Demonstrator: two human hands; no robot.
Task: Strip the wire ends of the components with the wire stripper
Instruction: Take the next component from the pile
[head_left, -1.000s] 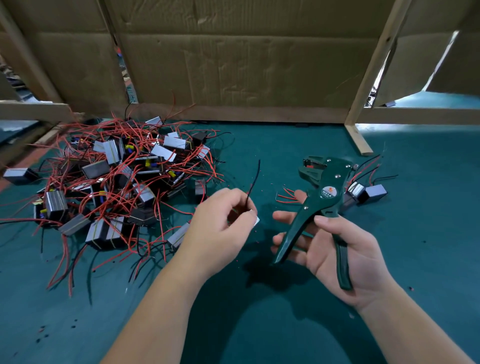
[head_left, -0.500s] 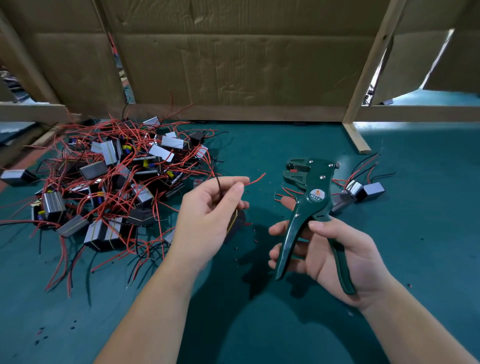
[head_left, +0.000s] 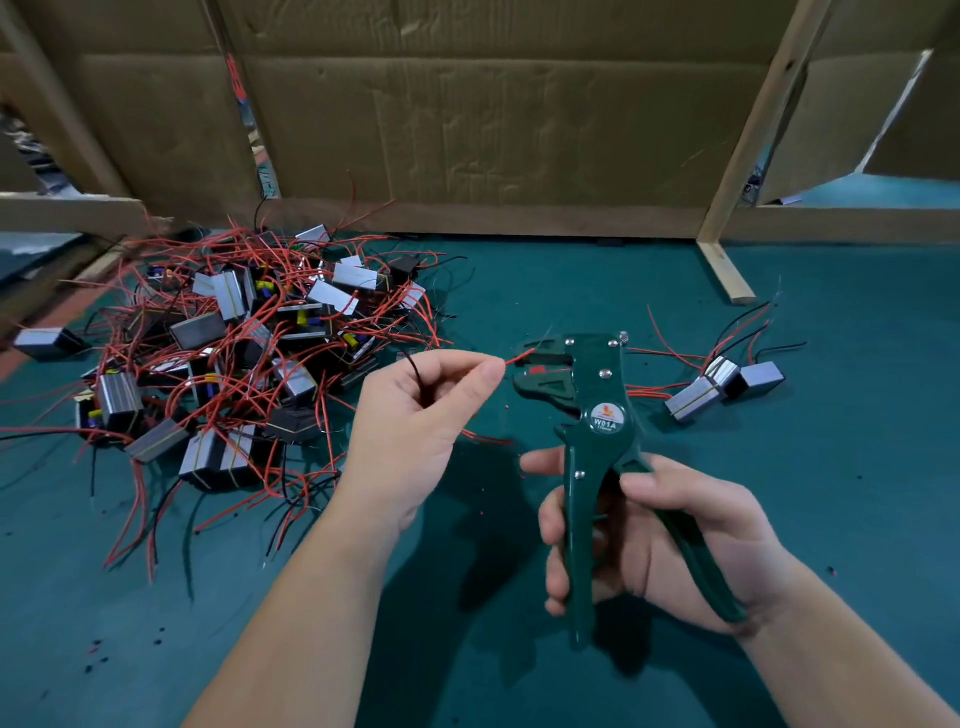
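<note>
Head view: my two hands meet above the green mat (head_left: 831, 519), wire end level with the tool's head.
Left hand (head_left: 415, 415): fingers curled, thumb and forefinger pinching a red wire (head_left: 519, 358) just behind its tip; a black wire (head_left: 415, 370) loops up out of the fist.
Red wire: its tip points right, at the mouth of the wire stripper (head_left: 605, 415); I cannot tell whether it touches the blades.
Right hand (head_left: 675, 540): wrapped round both handles, thumb across the front, the handles spread apart.
Wire stripper: dark green, held upright, head up and facing left, round label reading W01A.
Held component: its body is hidden behind my left hand; red leads poke out beneath the hand.
Pile of components (head_left: 234, 353): on the mat left of my left hand, grey blocks tangled in red and black leads.
Two components (head_left: 722, 387): on the mat right of the stripper, side by side.
Backdrop: cardboard wall (head_left: 519, 130), wooden post (head_left: 748, 156).
</note>
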